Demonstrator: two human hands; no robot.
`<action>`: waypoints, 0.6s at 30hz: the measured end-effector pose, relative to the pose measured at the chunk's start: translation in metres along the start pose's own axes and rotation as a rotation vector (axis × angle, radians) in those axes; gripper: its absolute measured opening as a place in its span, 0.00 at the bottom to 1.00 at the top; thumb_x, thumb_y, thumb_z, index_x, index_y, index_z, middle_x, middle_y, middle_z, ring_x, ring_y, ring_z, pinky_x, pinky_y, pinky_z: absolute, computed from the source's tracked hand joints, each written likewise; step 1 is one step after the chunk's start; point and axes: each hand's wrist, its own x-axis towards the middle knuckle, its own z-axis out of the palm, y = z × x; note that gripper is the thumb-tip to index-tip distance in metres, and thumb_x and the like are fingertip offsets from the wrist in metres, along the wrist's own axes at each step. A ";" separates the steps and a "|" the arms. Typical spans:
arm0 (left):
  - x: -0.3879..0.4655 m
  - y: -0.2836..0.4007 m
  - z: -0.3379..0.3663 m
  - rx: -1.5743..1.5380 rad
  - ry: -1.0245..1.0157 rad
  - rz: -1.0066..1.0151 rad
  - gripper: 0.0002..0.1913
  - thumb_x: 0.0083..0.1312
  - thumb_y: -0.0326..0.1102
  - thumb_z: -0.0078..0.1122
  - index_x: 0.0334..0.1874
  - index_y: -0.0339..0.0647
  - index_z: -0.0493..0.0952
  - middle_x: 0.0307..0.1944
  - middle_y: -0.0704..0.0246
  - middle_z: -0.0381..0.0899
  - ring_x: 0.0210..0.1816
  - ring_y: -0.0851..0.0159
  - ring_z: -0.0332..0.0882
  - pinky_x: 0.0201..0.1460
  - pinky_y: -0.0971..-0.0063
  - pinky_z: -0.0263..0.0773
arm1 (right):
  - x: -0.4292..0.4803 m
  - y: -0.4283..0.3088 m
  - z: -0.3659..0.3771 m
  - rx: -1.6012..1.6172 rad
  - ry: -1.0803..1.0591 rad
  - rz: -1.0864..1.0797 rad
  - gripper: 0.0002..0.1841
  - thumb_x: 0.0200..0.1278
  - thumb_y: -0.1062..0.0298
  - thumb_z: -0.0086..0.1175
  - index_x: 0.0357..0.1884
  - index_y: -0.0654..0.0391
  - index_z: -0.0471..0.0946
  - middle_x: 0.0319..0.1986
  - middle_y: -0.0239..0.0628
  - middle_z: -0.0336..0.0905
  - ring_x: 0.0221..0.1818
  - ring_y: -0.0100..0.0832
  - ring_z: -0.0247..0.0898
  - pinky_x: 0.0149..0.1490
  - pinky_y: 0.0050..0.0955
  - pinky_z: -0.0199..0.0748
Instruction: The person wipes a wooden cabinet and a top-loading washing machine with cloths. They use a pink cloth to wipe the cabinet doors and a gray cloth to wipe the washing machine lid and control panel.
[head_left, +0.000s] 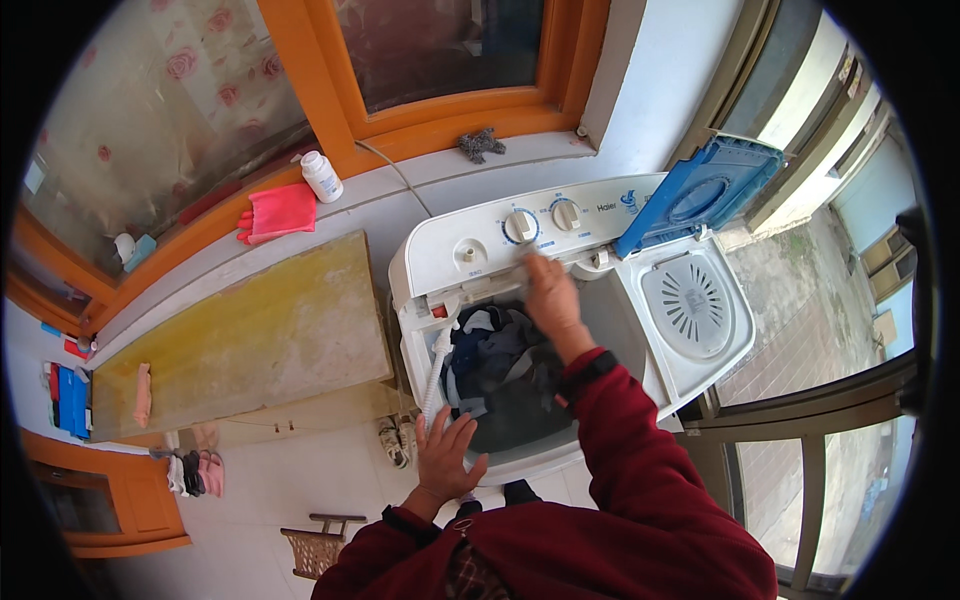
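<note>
A white Haier twin-tub washing machine (517, 469) stands before me. Dark and grey clothes (502, 349) lie in water in its wash tub. My left hand (445, 457) rests on the tub's front left rim, fingers spread and holding nothing. My right hand (553, 300) is over the back of the tub, just below the left timer knob (520, 225). Its fingertips are blurred; a greyish patch beside them cannot be made out. A ribbed white drain hose (437, 367) runs down the tub's left side. The blue spin-side lid (686, 187) stands raised.
A stone-like slab table (247, 322) adjoins the machine's left side. On the windowsill are pink rubber gloves (281, 213), a white bottle (322, 177) and a grey scrubber (481, 145). The spin tub's inner cover (688, 304) is at right. A brown basket (315, 551) and shoes (393, 442) are on the floor.
</note>
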 end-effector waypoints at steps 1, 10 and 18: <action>0.000 0.000 0.000 -0.004 0.002 -0.001 0.29 0.57 0.50 0.63 0.57 0.39 0.78 0.60 0.63 0.77 0.70 0.49 0.64 0.76 0.41 0.39 | 0.006 0.019 -0.010 -0.059 0.013 0.090 0.15 0.55 0.81 0.50 0.45 0.56 0.73 0.43 0.44 0.79 0.47 0.54 0.72 0.51 0.48 0.73; 0.001 0.003 -0.001 -0.018 -0.014 -0.004 0.28 0.58 0.48 0.64 0.58 0.39 0.77 0.59 0.62 0.77 0.70 0.47 0.64 0.76 0.39 0.39 | -0.003 0.006 0.021 -0.027 0.083 -0.107 0.19 0.55 0.79 0.52 0.52 0.58 0.77 0.56 0.46 0.77 0.51 0.51 0.75 0.55 0.42 0.75; 0.000 0.003 -0.001 -0.017 -0.021 -0.015 0.28 0.56 0.46 0.65 0.58 0.40 0.76 0.60 0.61 0.77 0.70 0.46 0.64 0.75 0.38 0.39 | 0.009 0.071 -0.021 -0.204 0.145 -0.008 0.18 0.59 0.76 0.51 0.53 0.57 0.77 0.58 0.41 0.76 0.50 0.51 0.73 0.53 0.43 0.75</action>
